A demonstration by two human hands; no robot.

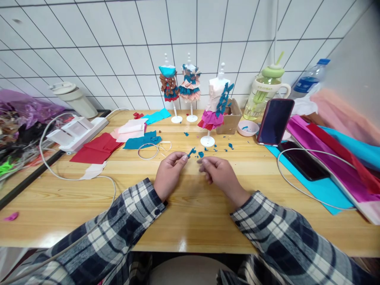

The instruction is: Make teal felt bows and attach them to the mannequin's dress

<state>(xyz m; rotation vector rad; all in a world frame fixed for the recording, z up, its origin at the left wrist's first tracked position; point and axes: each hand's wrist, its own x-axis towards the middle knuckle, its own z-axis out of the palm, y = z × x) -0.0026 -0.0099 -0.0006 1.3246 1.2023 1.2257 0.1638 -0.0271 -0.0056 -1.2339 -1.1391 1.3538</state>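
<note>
Between thumb and forefinger my left hand (170,174) pinches a small twisted piece of teal crepe paper (192,151). Just to its right, my right hand (222,176) is closed, its fingertips together and slightly blurred; whatever they hold, if anything, cannot be made out. Small teal scraps (201,154) lie on the table just beyond my fingers. Behind them stands a white mini dress form (214,93) with a pale pink top, a magenta and red ruffled skirt, and teal ruffles (225,99) down one side.
Two dressed mini forms (168,81) (190,83) stand at the wall. Left are folded teal paper (142,140), red paper (97,147), a looped cord (148,151) and a power strip (80,132). Right are a small pink dish (248,128), propped phone (275,120), flat phone (304,160) and coloured sheets (322,194).
</note>
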